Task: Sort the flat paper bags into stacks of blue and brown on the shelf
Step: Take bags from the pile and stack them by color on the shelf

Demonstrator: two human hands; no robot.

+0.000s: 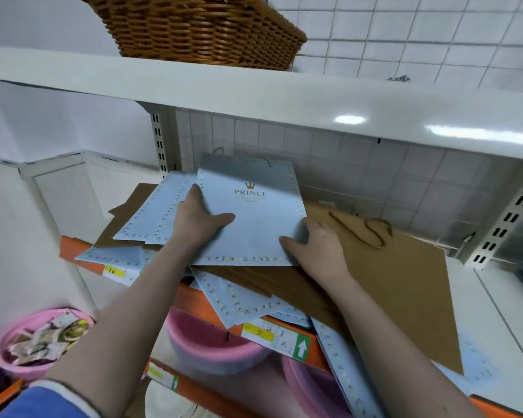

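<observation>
A blue bag [248,218] printed "PRINCE" is held flat on top of a mixed heap on the shelf [501,312]. The left hand [200,218] is laid on the bag's left part, fingers straight and thumb spread across the face. The bag's lower right corner is gripped by the right hand [314,245], thumb on top and fingers curled beneath. More blue bags [151,212] and brown bags [405,282] are piled crookedly underneath, some overhanging the orange shelf edge [194,297]. Pink basins [212,348] are seen on the shelf below, and a wicker basket [200,28] on the shelf above.
</observation>
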